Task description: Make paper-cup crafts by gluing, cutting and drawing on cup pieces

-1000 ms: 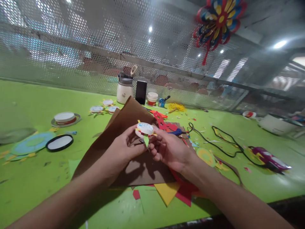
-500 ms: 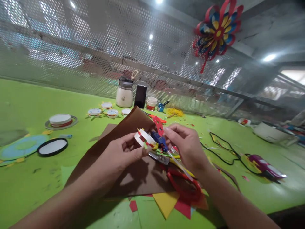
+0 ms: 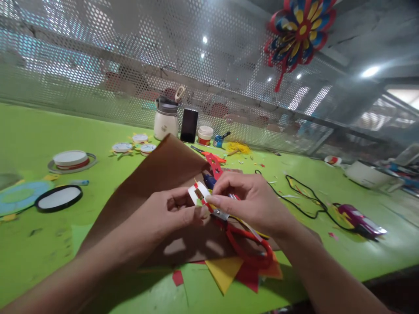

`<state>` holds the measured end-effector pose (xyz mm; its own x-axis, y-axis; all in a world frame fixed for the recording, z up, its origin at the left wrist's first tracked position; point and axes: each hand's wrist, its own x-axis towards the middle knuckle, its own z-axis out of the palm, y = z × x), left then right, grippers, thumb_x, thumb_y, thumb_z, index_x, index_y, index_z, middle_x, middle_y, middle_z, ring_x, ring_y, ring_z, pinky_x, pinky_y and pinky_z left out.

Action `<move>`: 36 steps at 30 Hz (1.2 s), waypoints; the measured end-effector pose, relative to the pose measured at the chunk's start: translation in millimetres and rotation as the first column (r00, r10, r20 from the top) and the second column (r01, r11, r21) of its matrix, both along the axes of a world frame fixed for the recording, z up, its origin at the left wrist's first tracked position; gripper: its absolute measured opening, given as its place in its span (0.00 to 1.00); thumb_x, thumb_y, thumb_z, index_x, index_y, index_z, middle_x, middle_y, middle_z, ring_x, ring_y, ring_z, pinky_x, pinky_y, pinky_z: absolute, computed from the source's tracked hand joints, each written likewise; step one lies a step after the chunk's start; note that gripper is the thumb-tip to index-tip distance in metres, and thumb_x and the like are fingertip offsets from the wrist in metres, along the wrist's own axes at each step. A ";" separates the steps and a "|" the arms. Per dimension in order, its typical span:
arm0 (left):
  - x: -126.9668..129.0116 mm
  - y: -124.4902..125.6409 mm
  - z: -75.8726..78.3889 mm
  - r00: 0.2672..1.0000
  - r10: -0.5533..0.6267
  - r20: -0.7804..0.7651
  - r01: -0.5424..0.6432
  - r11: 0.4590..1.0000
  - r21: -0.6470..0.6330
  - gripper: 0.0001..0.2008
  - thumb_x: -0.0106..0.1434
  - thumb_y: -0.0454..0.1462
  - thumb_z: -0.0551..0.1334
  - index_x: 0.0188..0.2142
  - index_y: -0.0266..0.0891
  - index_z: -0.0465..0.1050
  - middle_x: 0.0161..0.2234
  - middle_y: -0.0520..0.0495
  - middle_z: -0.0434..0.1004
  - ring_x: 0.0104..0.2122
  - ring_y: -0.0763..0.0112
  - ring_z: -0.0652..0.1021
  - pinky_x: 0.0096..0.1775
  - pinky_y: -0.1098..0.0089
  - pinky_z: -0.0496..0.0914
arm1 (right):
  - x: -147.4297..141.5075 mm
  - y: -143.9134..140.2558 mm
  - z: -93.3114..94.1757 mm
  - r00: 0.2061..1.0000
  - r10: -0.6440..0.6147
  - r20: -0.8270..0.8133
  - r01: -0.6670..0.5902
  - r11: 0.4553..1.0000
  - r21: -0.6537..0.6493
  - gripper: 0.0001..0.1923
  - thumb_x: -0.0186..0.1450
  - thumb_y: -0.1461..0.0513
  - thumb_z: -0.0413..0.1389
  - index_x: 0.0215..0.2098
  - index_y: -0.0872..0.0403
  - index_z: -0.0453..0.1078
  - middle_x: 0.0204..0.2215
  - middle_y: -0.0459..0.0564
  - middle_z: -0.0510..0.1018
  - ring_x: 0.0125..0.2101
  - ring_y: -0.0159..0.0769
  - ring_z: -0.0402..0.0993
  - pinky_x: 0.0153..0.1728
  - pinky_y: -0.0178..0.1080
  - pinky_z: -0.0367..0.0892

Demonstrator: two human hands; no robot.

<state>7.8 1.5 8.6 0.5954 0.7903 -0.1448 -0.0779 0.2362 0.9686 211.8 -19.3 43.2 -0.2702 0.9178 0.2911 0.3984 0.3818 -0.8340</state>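
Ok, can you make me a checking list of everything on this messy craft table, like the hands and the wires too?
Surface: green table, paper scraps scattered.
Job's things: small white paper ring with red and yellow bits, pinched between both hands above the brown paper sheet.
Clutter: red-handled scissors, yellow paper triangle, white jar, black phone, round lids.
Grippers: left hand and right hand both grip the ring.
Cables: black cord runs to a purple glue gun.
Surroundings: perforated metal screen, paper flower hanging.
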 end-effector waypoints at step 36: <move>0.5 0.0 2.8 0.996 -0.039 -0.082 0.047 0.994 0.098 0.19 0.58 0.38 0.71 0.49 0.41 0.80 0.38 0.47 0.83 0.40 0.64 0.78 0.43 0.68 0.71 | -4.5 1.4 -3.1 0.951 0.061 -0.302 -0.154 0.944 -0.292 0.21 0.56 0.48 0.68 0.25 0.56 0.71 0.22 0.45 0.74 0.23 0.29 0.68 0.26 0.35 0.62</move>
